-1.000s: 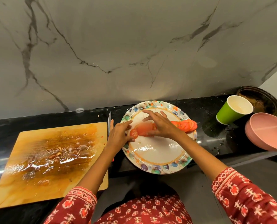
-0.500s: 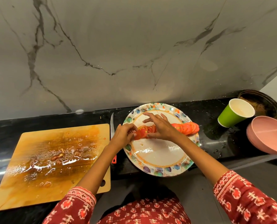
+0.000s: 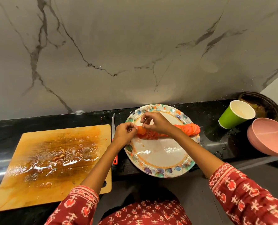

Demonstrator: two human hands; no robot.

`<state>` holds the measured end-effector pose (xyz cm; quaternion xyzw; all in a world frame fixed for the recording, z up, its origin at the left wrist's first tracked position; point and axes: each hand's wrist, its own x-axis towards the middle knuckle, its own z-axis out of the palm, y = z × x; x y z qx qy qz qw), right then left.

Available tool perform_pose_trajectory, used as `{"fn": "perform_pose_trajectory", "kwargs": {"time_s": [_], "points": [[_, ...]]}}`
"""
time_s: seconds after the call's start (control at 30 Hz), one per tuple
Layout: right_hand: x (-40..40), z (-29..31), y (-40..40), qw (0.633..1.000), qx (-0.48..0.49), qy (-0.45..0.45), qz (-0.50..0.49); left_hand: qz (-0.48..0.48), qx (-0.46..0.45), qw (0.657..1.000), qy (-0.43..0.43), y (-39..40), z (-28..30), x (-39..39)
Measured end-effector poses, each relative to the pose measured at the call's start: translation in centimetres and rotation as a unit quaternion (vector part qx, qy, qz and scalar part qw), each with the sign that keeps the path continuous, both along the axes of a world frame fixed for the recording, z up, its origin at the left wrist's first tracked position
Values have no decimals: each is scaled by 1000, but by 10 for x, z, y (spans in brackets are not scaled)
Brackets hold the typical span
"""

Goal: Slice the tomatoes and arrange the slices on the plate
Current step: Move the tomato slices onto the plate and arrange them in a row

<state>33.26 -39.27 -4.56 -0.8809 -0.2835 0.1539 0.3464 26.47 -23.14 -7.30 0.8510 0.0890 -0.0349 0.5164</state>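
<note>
On glossy round plate [image 3: 161,161], wet overlapping tomato slices [image 3: 187,129]

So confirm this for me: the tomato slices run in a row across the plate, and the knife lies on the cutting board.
Not quite. In the head view the knife lies on the black counter, between the cutting board and the plate. The tomato slices do run across the plate.

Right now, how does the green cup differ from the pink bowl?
The green cup is tall and narrow; the pink bowl is wide and shallow. The cup shows whole; the bowl runs off the picture's right edge. The cup's inside is pale, the bowl's pink like its outside. Both tilt, look empty, and sit right of the plate.
</note>
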Motion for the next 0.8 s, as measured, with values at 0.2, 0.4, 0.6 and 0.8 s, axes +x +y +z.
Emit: {"fn": "perform_pose_trajectory", "kwargs": {"time_s": [0.2, 0.4, 0.6, 0.8], "points": [[6, -6, 12, 997, -66, -44, 12, 41, 180, 983, -12, -10, -9, 1], [8, -5, -7, 998, -49, -38, 1, 30, 347, 937, -17, -20, -7, -3], [2, -9, -31, 999, -33, -21, -14, -145, 221, 964, -40, -11, -10, -5], [-7, -16, -28, 989, -136, -7, 50, -150, 255, 954, -57, -14, -9, -3]]}}
